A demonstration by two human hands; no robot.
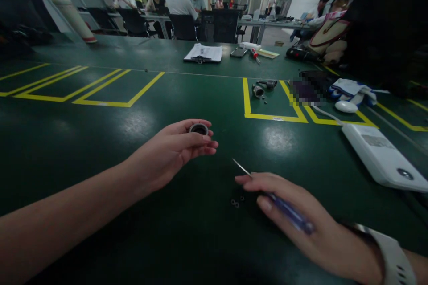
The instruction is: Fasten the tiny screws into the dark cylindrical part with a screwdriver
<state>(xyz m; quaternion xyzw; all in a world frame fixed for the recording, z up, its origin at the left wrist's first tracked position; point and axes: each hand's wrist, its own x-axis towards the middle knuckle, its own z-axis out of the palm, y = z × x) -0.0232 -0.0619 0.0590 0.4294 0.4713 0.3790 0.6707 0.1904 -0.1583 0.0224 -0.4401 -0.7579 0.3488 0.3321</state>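
Observation:
My left hand (174, 149) is closed around a small round metal ring part (199, 129), held at the fingertips just above the green table (100, 151). My right hand (294, 222) grips a thin screwdriver (267, 193) with a blue handle; its metal tip points up and left toward the ring, a short gap away. A few tiny dark screws (236, 201) lie on the table right beside my right fingers. A pale watch band sits on my right wrist.
A white flat device (381, 156) with a cable lies at right. Metal cylinder parts (262, 87) sit inside a yellow-taped box. White gloves (351, 91), a clipboard (203, 52) and a phone lie farther back. Several people sit at distant tables.

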